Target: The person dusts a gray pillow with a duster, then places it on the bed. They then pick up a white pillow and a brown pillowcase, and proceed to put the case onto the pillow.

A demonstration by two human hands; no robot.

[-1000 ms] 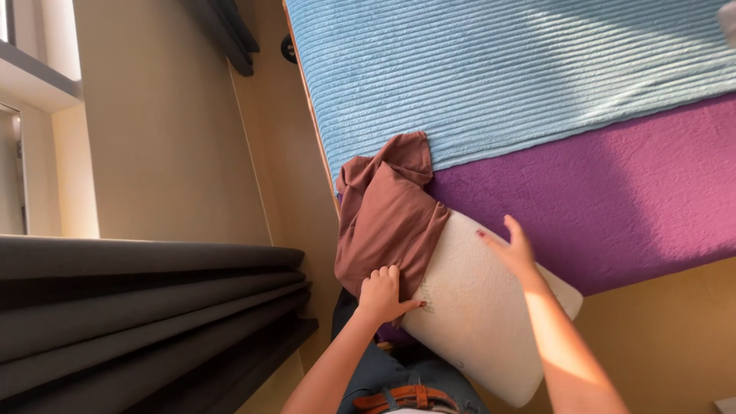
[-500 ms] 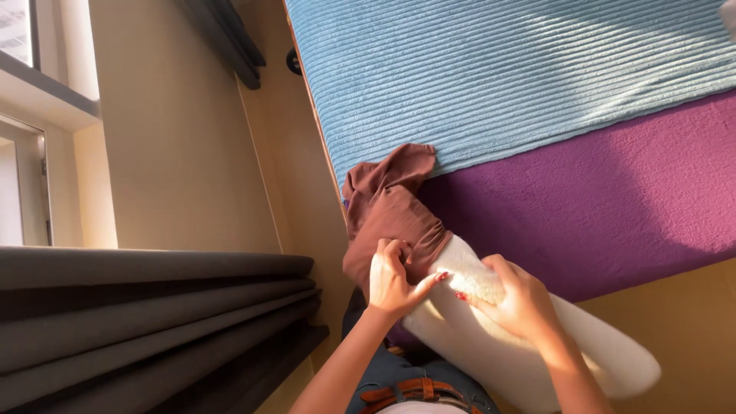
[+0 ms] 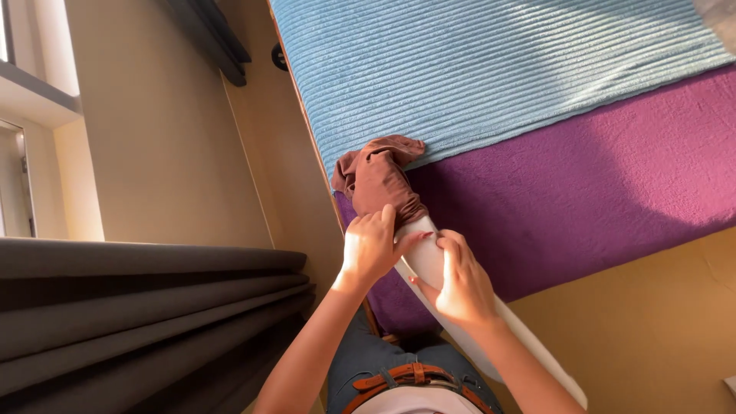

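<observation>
The person's left hand (image 3: 372, 247) is curled over the end of a white pillow (image 3: 429, 264), at the spot where a bunched brown pillowcase (image 3: 381, 180) meets it. The fingers are bent down over the brown cloth and the thumb reaches across onto the white surface, so the grip is closed, pinching the edge of the fabric against the pillow. The right hand (image 3: 458, 284) lies just beside it, lower along the pillow, its fingers wrapped round the pillow's narrow body and its grip closed on it. The two hands are near each other, almost touching at the thumbs.

The pillow runs at a slant from the hands toward the lower right edge of the view, partly hidden behind the right forearm. Its upper end sits inside the brown pillowcase, which is crumpled in a heap on the bed, lying where a ribbed light blue blanket (image 3: 491, 77) meets a purple blanket (image 3: 583, 184). Dark grey curtains (image 3: 146, 307) hang at the left, beside a cream wall (image 3: 161, 138).
</observation>
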